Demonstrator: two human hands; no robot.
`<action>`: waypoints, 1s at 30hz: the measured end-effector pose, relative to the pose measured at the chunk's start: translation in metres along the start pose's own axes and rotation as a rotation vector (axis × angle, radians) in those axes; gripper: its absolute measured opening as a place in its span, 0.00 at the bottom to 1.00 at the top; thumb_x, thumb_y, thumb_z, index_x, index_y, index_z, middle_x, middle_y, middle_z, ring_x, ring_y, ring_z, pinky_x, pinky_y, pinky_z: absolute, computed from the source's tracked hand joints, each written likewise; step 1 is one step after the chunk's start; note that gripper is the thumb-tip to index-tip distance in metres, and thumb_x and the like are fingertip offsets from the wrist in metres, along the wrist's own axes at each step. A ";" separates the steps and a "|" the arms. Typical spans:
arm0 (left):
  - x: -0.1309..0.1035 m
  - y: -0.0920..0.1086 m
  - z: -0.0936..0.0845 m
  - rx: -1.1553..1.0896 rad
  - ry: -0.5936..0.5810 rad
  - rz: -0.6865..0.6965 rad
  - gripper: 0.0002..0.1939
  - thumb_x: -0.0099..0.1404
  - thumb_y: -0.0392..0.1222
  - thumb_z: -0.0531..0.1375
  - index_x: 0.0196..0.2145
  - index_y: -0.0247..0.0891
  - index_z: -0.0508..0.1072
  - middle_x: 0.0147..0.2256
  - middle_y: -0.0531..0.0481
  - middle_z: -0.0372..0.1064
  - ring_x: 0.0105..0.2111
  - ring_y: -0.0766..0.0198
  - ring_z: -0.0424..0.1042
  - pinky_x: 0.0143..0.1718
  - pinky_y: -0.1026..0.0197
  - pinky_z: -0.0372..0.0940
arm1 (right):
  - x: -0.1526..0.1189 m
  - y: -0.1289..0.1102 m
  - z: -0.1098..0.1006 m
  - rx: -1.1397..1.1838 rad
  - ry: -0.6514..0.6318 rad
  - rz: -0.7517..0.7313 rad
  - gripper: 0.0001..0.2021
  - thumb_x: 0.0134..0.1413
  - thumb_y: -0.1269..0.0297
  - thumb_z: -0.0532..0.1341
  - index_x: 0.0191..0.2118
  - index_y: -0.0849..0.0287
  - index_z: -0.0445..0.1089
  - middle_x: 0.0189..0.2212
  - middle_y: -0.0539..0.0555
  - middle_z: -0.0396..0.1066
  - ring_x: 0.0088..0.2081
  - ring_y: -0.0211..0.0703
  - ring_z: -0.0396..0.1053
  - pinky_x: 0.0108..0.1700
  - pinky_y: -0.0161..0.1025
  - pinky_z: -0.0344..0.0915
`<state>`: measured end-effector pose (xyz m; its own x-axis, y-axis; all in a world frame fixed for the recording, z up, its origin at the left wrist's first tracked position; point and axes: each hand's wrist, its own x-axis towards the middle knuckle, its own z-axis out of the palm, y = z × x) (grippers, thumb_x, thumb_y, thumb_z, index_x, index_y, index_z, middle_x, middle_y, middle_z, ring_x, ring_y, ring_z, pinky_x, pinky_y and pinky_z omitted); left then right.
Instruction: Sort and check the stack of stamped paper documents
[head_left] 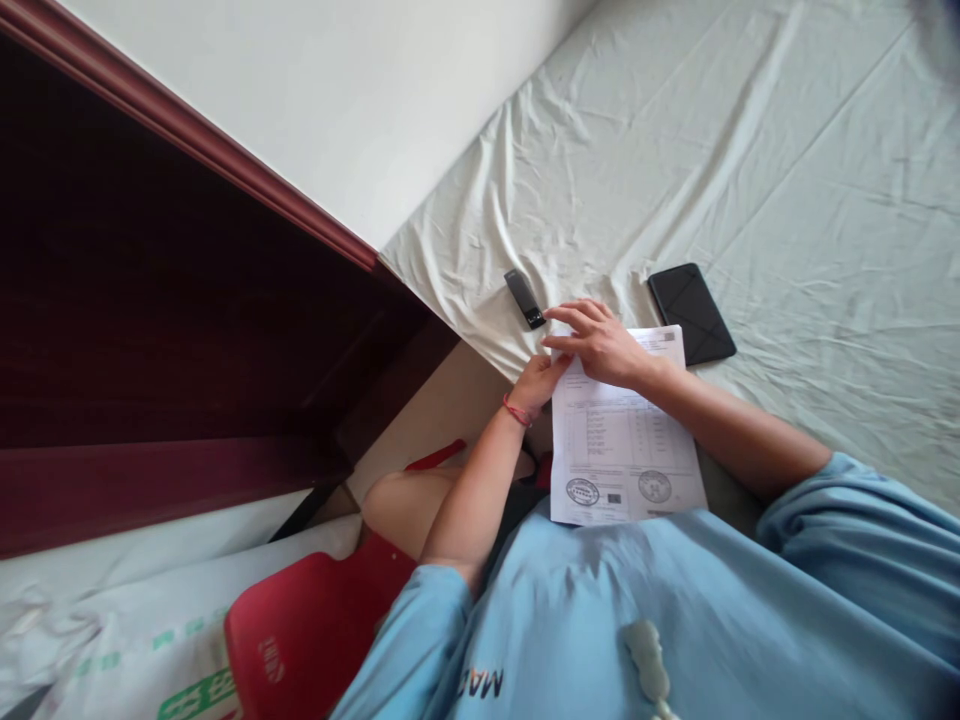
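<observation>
Printed sheets of paper (626, 430), apparently a stack, lie at the edge of the cloth-covered surface and reach to my shirt. The top sheet has a table and two round stamps near its lower edge. My left hand (546, 380), with a red string on the wrist, grips the upper left edge of the papers, thumb on top. Across their upper part rests my right hand (596, 345), fingers stretched out toward the left corner. Just beyond those fingertips lies a small black object (523, 298), possibly a stapler. I cannot see the fingers under the paper.
A flat black case or device (694, 312) lies right of the papers on the wrinkled pale cloth (810, 240). Dark red wooden furniture (172, 270) stands at left against a white wall (322, 90). Below are a red chair (307, 630) and white printed bags (135, 640).
</observation>
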<state>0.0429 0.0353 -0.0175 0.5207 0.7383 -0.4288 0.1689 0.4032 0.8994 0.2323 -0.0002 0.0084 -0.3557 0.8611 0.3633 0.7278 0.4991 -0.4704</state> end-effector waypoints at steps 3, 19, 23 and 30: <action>0.001 -0.002 -0.001 0.017 -0.020 -0.004 0.26 0.65 0.62 0.71 0.27 0.34 0.76 0.27 0.45 0.71 0.26 0.63 0.67 0.27 0.58 0.60 | 0.000 0.000 0.000 -0.003 0.015 0.010 0.31 0.59 0.80 0.57 0.62 0.44 0.77 0.72 0.54 0.65 0.70 0.62 0.60 0.70 0.65 0.56; -0.007 0.006 0.003 -0.034 -0.010 0.063 0.41 0.50 0.82 0.69 0.29 0.34 0.74 0.26 0.49 0.71 0.27 0.65 0.67 0.29 0.60 0.62 | 0.002 0.002 0.005 0.056 0.134 0.222 0.18 0.72 0.67 0.53 0.55 0.58 0.78 0.48 0.62 0.82 0.51 0.57 0.73 0.53 0.52 0.63; -0.004 -0.001 0.002 -0.023 0.004 0.086 0.41 0.52 0.82 0.68 0.31 0.34 0.74 0.26 0.50 0.70 0.27 0.66 0.66 0.30 0.60 0.62 | 0.003 0.003 0.004 0.087 0.083 0.270 0.16 0.74 0.62 0.54 0.47 0.59 0.80 0.42 0.61 0.83 0.44 0.53 0.74 0.50 0.50 0.62; -0.007 -0.009 0.006 0.037 0.121 0.288 0.37 0.62 0.80 0.63 0.35 0.37 0.73 0.28 0.53 0.66 0.29 0.66 0.62 0.31 0.61 0.59 | 0.003 0.003 0.004 0.119 0.092 0.277 0.17 0.73 0.64 0.54 0.50 0.59 0.80 0.44 0.62 0.83 0.46 0.55 0.75 0.50 0.50 0.63</action>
<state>0.0427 0.0239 -0.0219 0.4485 0.8791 -0.1612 0.0602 0.1502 0.9868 0.2311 0.0040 0.0045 -0.0951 0.9561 0.2773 0.7135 0.2597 -0.6507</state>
